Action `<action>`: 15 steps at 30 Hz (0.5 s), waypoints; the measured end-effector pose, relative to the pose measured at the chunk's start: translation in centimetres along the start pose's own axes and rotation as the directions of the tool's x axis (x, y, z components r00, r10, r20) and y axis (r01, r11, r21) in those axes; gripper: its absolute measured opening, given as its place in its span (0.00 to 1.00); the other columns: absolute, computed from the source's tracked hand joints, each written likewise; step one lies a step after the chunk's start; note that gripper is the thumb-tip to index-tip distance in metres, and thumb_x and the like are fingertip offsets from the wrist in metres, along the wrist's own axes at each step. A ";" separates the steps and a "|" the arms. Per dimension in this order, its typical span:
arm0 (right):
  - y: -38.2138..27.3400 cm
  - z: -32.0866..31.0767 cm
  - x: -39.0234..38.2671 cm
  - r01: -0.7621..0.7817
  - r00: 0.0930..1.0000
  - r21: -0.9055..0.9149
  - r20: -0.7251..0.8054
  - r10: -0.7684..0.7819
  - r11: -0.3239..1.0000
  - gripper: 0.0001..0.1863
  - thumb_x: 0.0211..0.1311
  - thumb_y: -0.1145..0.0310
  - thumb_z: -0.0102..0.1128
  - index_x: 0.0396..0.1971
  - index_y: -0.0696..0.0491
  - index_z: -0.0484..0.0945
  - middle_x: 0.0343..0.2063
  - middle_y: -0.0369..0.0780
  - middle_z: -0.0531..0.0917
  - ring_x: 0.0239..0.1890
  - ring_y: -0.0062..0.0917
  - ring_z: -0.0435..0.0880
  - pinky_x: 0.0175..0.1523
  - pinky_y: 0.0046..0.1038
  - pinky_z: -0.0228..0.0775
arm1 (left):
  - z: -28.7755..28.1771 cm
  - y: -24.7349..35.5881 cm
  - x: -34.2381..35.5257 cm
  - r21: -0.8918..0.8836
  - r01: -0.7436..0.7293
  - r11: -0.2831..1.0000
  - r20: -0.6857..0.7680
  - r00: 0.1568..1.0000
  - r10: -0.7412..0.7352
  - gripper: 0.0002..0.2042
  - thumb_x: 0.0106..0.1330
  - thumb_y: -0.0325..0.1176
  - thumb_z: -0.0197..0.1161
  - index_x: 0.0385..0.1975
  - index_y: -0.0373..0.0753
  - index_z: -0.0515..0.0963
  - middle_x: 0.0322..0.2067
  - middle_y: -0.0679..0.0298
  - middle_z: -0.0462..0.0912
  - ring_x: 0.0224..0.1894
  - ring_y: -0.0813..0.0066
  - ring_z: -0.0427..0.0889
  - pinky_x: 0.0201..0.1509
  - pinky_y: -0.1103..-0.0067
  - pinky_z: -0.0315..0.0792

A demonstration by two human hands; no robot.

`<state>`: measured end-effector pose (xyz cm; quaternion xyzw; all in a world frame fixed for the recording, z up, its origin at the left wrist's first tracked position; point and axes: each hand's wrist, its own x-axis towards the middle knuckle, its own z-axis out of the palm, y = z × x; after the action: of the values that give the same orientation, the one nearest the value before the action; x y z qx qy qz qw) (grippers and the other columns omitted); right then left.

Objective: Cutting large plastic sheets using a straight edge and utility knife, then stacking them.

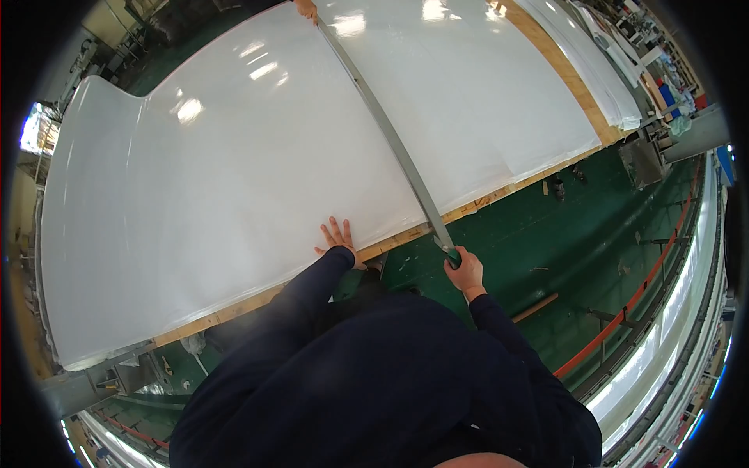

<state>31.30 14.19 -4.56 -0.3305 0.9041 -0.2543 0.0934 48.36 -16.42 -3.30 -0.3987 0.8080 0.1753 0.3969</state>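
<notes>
A long grey metal straightedge (395, 145) lies slantwise across a glossy white sheet (234, 171), and its near end juts out past the table edge. Beside that end, my right hand (466, 273) is closed round a green-handled tool (453, 257); its tip is too small to make out. My left hand (339, 240) lies flat on the sheet near its front edge, fingers spread, to the left of the straightedge. At the far end, another person's hand (307, 9) is on the straightedge.
The wooden table edge (226, 314) runs just in front of my body. White sheets (581, 58) are stacked at the far right. Below is a green floor (507, 242) with a wooden strip (536, 307) and an orange rail (624, 308). On the left the sheet curves upward.
</notes>
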 end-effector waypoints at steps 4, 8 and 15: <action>0.0 0.2 0.0 -0.022 1.000 -0.020 0.009 0.022 1.000 0.21 0.54 0.59 0.69 0.46 0.51 0.80 0.31 0.47 0.83 0.35 0.45 0.84 0.41 0.44 0.78 | -0.3 -0.1 -0.4 0.006 -0.003 1.000 0.010 1.000 0.003 0.77 0.41 0.65 0.79 0.74 0.51 0.16 0.73 0.49 0.07 0.75 0.35 0.12 0.66 0.29 0.46; 0.2 0.3 0.0 0.013 1.000 -0.011 -0.012 -0.013 1.000 0.21 0.54 0.59 0.69 0.46 0.51 0.80 0.31 0.47 0.83 0.35 0.45 0.84 0.41 0.44 0.78 | -0.2 0.0 -0.4 0.024 0.006 1.000 0.001 1.000 -0.006 0.76 0.41 0.66 0.78 0.74 0.51 0.16 0.73 0.48 0.07 0.75 0.35 0.13 0.66 0.29 0.47; 0.3 0.4 -0.2 0.026 0.999 -0.013 -0.025 -0.026 1.000 0.21 0.54 0.58 0.69 0.46 0.51 0.79 0.31 0.47 0.84 0.36 0.44 0.84 0.42 0.44 0.77 | 0.0 0.1 -0.1 0.055 0.016 0.998 -0.008 1.000 -0.015 0.76 0.42 0.65 0.78 0.75 0.51 0.17 0.74 0.47 0.08 0.75 0.34 0.14 0.65 0.29 0.49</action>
<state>31.43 14.35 -5.07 -0.3394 0.9024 -0.2540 0.0767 48.33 -16.31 -3.24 -0.3946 0.8109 0.1485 0.4058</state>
